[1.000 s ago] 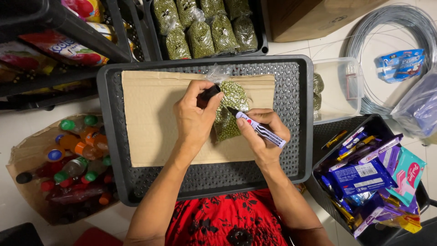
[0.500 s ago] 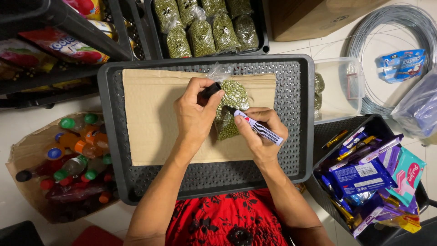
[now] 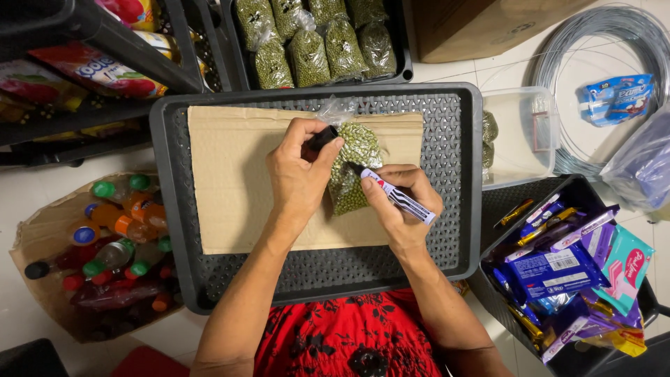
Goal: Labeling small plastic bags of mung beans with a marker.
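So from where I'm standing, the person has a little clear bag of green beans [image 3: 352,167] lying on a sheet of cardboard [image 3: 237,174] that sits inside an upturned grey plastic crate [image 3: 453,209], and they're marking the bag with a marker [image 3: 394,195]. The left hand [image 3: 300,174] is curled closed, pinching what looks like the black marker cap [image 3: 322,136] between thumb and fingers while its fingertips press on the bag's upper edge. The right hand [image 3: 401,209] is wrapped tight around the marker barrel, tip down on the plastic near the bag's middle. If you ask me, the trick here is keeping the film pulled flat over the beans so the tip doesn't skid on the lumps, and going light so it doesn't poke through. Holding the bag firmly by the knotted top seems like the smart way. Around them: a bin of more green bean bags [image 3: 314,42] just above the crate, a cardboard box of capped bottles [image 3: 105,244] on the floor to the left, a black bin of snack packets [image 3: 572,272] to the right, a clear tub [image 3: 516,132] and a coil of wire [image 3: 600,42] beyond.
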